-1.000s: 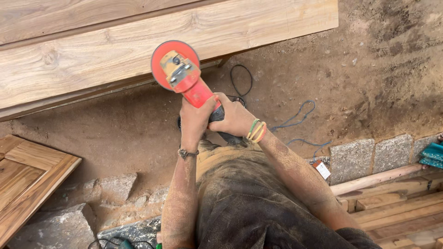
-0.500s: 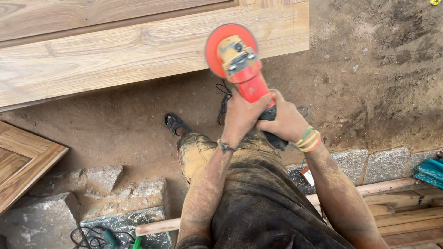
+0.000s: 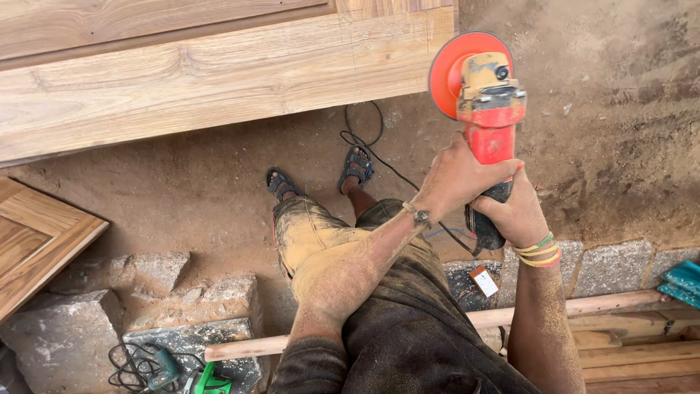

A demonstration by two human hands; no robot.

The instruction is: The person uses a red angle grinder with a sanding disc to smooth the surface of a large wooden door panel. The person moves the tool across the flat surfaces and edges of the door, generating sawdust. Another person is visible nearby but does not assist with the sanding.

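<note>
Head view: an angle grinder (image 3: 481, 109) is being held in the air at about one o'clock in the picture, just past the right end of the long wooden plank (image 3: 219, 80), apart from it. Both hands are clamped on the tool — the left hand (image 3: 456, 179) is wrapped around the red body just below the gear head, the right hand (image 3: 514, 211) is closed on the dark rear handle beneath it. Fingers of both are pressed together around the grinder; no gap is showing.

The grinder's long axis is running from six o'clock up to twelve, tilted only slightly. The head is being pointed toward twelve, away from the body, and the orange disc (image 3: 448, 73) is sitting at the far end, toward the sandy ground (image 3: 605, 117) rather than the wood.

For the step to go well, as far as can be judged, the two-handed hold is best being kept firm while the disc is being brought flat to the plank's face, not on its edge. The black cord (image 3: 364, 142) is lying on the ground at eleven o'clock of the sandalled feet (image 3: 321, 179) — it is better being kept behind the tool. The stone blocks (image 3: 146, 292) at seven o'clock are lying well apart from the work.
</note>
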